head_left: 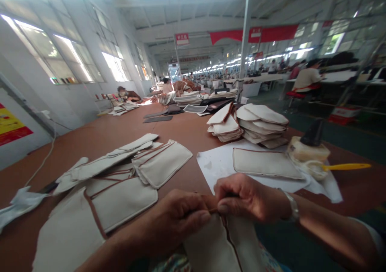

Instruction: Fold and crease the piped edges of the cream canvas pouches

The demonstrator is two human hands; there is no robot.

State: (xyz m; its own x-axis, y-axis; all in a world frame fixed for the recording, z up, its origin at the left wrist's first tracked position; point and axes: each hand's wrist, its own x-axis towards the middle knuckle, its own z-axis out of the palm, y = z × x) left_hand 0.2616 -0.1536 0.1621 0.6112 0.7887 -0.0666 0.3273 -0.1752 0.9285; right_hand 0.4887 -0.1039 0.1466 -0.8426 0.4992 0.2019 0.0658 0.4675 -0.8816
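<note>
My left hand (177, 217) and my right hand (245, 197) meet at the bottom centre, both pinched on the top edge of a cream fabric piece with brown trim (223, 246) that hangs down toward my lap. The fingertips touch each other over the brown edging. A watch sits on my right wrist. Just beyond my right hand, a flat cream fabric piece (265, 163) lies on a white paper sheet (215, 163).
Several trimmed cream pieces (120, 183) are spread on the brown table (99, 137) at left. A folded stack (250, 125) stands behind the paper. A glue pot with a yellow-handled brush (319, 159) sits at right. People work at distant tables.
</note>
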